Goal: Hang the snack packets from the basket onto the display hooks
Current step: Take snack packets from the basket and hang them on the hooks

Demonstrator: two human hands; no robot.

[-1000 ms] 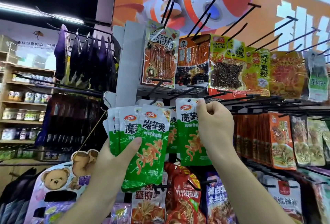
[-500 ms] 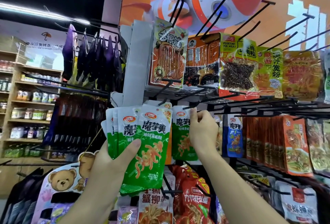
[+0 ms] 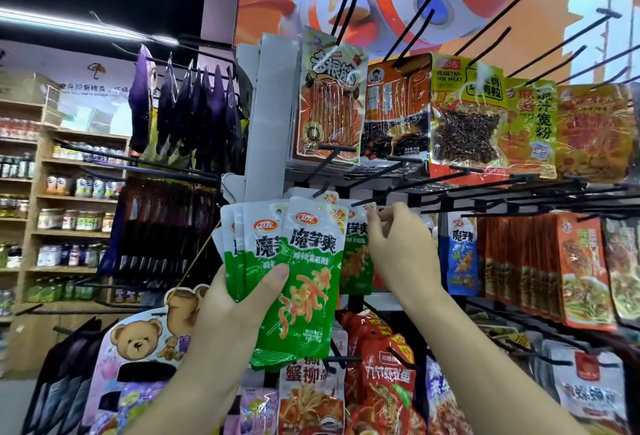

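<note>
Hanging step: the single green packet now sits back against the rack at the hook in the middle row, half hidden behind the fan. A second ago it was held forward, in front of the hook tips.
Right hand: has followed the packet in, fingertips pinched at its top edge beside the hook, not yet let go.
Left hand: unchanged, clamped on the fan of green packets, thumb across the front one, raised just left of the hook.
Neighbour: a blue packet hangs just right of the right hand.
Basket: not in view.
Meaning: this packet looks nearly hung, while several more wait in the left hand, so the task is probably far from finished.
Doubt: the fan and fingers hide whether the hole is threaded, and an early release could drop the packet.
</note>
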